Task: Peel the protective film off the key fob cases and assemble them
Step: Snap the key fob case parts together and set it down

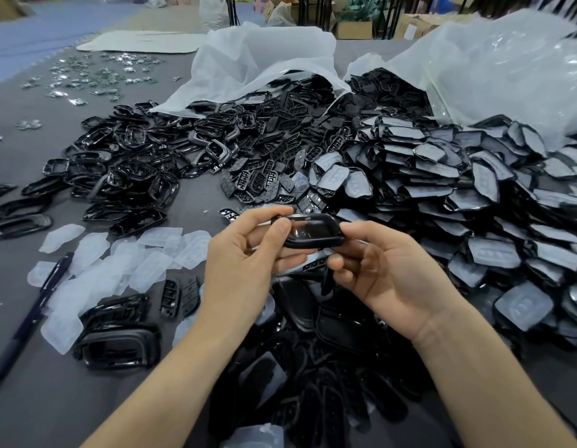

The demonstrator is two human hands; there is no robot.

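Note:
A black key fob case [313,231] is held above the table between both hands. My left hand [245,263] grips its left end with thumb on top and fingers behind. My right hand [381,270] pinches its right end, and a second small black piece [326,279] hangs from the curled fingers of that hand. To the right lies a big heap of film-covered case shells [458,195]. Black frames [125,169] are piled at the left, button inserts [267,176] in the middle. Peeled clear films [119,260] lie at the left of my hands.
Two open white plastic bags [264,59] spill parts at the back. A dark pen [35,315] lies at the left edge. Assembled black cases [313,367] are heaped under my forearms. Small shiny scraps [96,76] are scattered far left on the grey table [54,399].

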